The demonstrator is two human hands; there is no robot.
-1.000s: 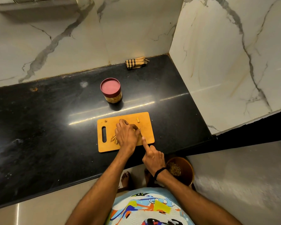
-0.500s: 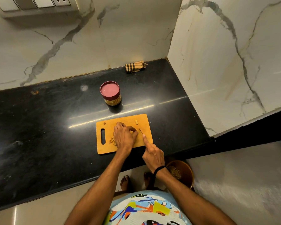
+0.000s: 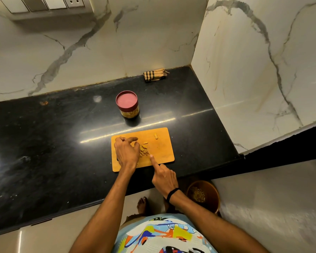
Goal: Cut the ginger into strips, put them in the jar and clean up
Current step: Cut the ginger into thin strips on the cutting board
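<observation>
Yellow ginger strips (image 3: 144, 150) partly under left hand (image 3: 126, 152).

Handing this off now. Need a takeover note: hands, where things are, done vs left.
Left hand: loosely curled over the cutting board, beside the ginger strips; whether it grips a piece is hidden.
Right hand: index finger pointing at the strips, other fingers curled; what it holds is unclear.
Jar: on the counter behind the board, lid on.
Done: a pile of strips cut.
Left: one loose piece near the board's far edge, strips into the jar, cleanup.
</observation>
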